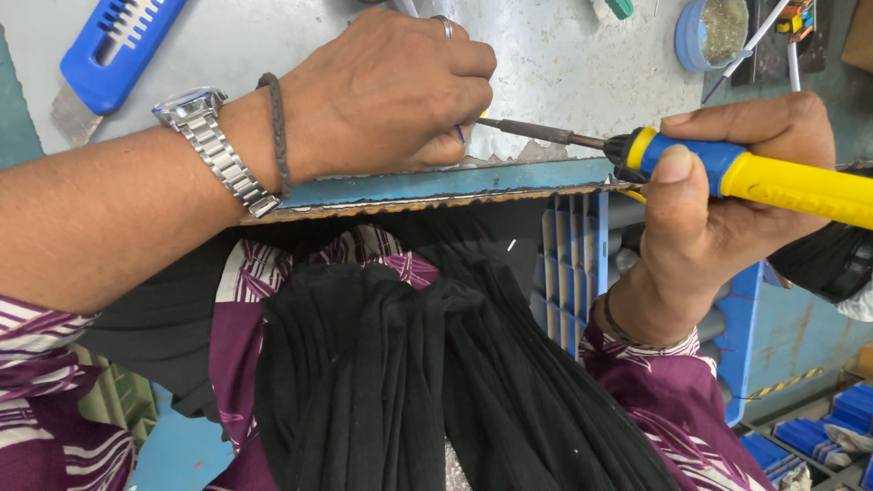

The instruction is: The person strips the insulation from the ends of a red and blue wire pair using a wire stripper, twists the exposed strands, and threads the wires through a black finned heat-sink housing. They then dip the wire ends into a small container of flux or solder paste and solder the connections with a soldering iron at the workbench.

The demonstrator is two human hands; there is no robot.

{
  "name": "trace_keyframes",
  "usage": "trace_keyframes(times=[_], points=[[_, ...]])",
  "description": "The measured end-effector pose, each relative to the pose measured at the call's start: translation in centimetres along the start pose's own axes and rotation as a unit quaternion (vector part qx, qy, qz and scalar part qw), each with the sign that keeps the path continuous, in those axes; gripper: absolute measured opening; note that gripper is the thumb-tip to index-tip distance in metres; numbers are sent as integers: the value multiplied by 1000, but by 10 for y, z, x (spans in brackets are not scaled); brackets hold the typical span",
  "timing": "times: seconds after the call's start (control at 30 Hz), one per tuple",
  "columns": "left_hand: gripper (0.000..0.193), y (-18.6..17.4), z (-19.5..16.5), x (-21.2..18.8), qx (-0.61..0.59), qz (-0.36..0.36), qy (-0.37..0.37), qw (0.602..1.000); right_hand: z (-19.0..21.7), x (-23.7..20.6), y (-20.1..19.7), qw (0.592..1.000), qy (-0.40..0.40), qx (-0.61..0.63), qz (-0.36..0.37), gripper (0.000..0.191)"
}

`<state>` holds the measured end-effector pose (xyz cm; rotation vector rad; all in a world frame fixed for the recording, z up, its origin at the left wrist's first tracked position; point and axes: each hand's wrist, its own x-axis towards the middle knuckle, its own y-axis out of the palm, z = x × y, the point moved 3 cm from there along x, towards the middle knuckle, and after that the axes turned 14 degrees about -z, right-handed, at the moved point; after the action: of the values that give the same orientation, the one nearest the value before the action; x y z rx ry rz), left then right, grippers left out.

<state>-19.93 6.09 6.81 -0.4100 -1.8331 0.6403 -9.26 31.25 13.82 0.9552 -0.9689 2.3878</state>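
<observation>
Both hands at bench edge (509, 177): right hand (727, 200) grips soldering iron (727, 168).

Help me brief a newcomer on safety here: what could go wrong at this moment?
The tip of the soldering iron in the right hand points straight at the left hand, whose fingertips pinch something small and hidden; a slip could burn them. The work sits at the bench edge, above a dark scarf, so anything dropped might land on fabric.
</observation>
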Motion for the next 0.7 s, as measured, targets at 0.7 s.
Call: trace_keyframes(times=[0.7], points=[[17, -2, 1, -4, -14, -3, -1, 1000, 8, 3, -3, 1000, 3, 2, 2, 39]])
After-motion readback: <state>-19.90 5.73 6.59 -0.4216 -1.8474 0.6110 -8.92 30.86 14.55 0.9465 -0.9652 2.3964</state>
